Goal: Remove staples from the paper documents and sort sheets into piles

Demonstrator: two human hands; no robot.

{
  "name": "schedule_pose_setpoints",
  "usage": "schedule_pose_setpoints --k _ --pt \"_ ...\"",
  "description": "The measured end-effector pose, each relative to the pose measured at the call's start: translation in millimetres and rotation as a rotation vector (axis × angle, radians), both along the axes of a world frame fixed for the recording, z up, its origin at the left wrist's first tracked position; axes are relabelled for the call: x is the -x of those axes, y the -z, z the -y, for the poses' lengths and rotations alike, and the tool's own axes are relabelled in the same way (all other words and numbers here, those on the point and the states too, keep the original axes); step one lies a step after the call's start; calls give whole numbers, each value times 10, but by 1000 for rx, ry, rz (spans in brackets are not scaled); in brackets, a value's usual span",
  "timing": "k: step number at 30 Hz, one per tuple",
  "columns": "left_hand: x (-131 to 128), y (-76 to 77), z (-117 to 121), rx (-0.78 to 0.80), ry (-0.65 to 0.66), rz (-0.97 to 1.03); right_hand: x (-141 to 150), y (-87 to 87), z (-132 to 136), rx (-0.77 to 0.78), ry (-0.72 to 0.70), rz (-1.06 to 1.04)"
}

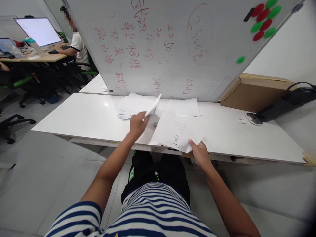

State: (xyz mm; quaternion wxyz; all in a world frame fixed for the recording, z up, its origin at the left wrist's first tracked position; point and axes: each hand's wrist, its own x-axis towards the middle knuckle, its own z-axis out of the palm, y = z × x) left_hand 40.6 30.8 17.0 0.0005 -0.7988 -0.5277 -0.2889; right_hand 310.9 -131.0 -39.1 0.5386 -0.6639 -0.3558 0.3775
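Note:
My left hand [138, 125] is closed on white paper [154, 106], which it holds tilted up, nearly edge-on, above the desk. Between the thumb and fingers of my right hand [200, 154] is the corner of a printed sheet [170, 131], with a few lines and small marks on it. That sheet hangs partly over the desk's front edge. Behind my left hand lies a messy paper stack [134, 103]. A second, neater paper pile [185, 107] rests to its right. How many sheets each hand holds I cannot tell.
A whiteboard [158, 49] with red writing stands upright along the back of the white desk [81, 115]. On the right are a cardboard box [256, 92], a computer mouse [253, 118] and a black object [283, 102]. A person [77, 47] sits at another desk far left.

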Motion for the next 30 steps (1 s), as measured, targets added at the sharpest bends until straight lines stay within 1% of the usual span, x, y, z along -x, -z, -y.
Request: schedule_pose_setpoints --k 2,4,6,8,11,14,18,20,22,24,27,29,30 --pt "-140 -21 440 -105 134 8 97 26 -32 24 -34 -124" --pt "-276 27 836 -155 252 -33 206 34 -48 33 -84 -282" --pt "-390 133 1125 -140 335 -97 312 31 -50 34 -128 -431" --pt "-475 270 1299 -98 371 -142 403 28 -42 38 -150 -541" --pt "-553 453 1422 -50 412 -167 498 26 -8 38 -171 -619" --pt "-589 535 1503 -29 454 -160 543 15 60 12 -187 -595" --pt "-612 518 1602 21 458 -164 547 -15 182 -36 -170 -530" --pt "-625 504 1637 59 453 -187 535 -3 234 -26 -146 -522" --pt "-639 501 1670 95 452 -212 514 55 271 11 -108 -499" --pt "-649 499 1705 119 476 -230 483 160 297 50 -52 -428" --pt "-628 467 1755 118 570 -206 398 323 337 69 39 -267" --pt "-577 426 1766 89 602 -143 303 354 379 96 77 -164" --pt "-540 407 1760 67 590 -102 243 331 406 106 97 -118"
